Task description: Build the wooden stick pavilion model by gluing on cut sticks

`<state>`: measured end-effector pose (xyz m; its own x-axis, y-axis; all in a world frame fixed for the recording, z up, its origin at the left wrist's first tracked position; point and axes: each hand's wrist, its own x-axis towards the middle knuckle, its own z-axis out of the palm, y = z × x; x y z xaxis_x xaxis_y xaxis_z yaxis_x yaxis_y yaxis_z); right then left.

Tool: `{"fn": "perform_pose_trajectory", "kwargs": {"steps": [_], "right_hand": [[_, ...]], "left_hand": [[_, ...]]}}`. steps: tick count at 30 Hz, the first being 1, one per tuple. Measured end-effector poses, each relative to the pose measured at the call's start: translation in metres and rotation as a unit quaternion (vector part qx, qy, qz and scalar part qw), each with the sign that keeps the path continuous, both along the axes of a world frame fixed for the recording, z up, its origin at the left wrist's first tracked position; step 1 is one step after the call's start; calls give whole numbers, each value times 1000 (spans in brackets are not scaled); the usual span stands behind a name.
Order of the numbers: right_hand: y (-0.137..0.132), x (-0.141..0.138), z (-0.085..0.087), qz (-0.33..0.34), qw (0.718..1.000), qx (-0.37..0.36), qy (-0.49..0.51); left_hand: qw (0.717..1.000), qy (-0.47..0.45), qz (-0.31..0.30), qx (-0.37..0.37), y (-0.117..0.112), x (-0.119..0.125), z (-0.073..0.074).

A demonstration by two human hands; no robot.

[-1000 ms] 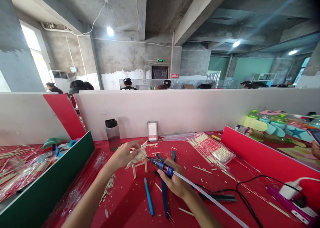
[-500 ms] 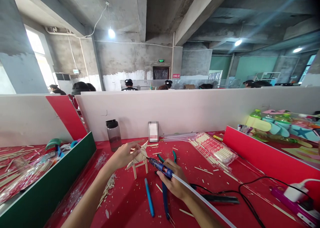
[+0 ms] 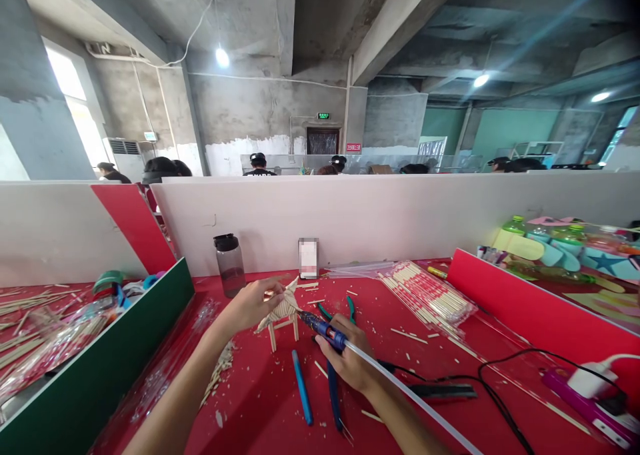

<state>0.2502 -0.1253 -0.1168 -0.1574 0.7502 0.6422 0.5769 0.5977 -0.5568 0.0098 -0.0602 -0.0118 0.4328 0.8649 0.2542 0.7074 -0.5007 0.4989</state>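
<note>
A small animal-like figure built of wooden sticks [image 3: 280, 314] stands on legs on the red table. My left hand [image 3: 257, 303] is closed at its upper part, fingers pinched; they hide just what they grip there. In my right hand [image 3: 350, 355] is a blue hot glue gun [image 3: 325, 328], its nozzle at the figure's right side. A long clear glue stick [image 3: 400, 388] runs out of the gun's back. Below the hands lie a blue pen-like tool [image 3: 302, 388] and pliers with dark blue handles [image 3: 334, 395]. Green-handled pliers [image 3: 351, 308] lie just behind the gun.
A dark water bottle [image 3: 230, 265] and a phone [image 3: 309, 258] stand by the white partition [image 3: 400, 208]. Bagged sticks [image 3: 430, 292] lie at right, near black cables [image 3: 500, 362] and a purple power strip [image 3: 580, 402]. A green divider [image 3: 125, 355] borders the left. People sit beyond the partition.
The view has shifted slightly. Both hands, the stick figure and the glue gun keep nearly the same places relative to each other.
</note>
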Motion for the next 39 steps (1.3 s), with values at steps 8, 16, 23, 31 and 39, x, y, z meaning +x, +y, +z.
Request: {"fn": "perform_pose_trajectory", "kwargs": {"steps": [8, 16, 23, 31, 39], "right_hand": [[-3, -2, 1, -35, 998, 10, -42], [-3, -1, 1, -43, 997, 25, -54], [-3, 3, 3, 15, 999, 19, -43], [-4, 6, 5, 4, 998, 19, -60], [-3, 5, 4, -3, 997, 25, -67]], "left_hand": [[1000, 17, 23, -7, 0, 3, 3], [999, 30, 32, 9, 1, 5, 0], [1000, 14, 20, 6, 5, 2, -4], [999, 23, 22, 1, 7, 3, -3], [999, 32, 26, 17, 6, 3, -3]]}}
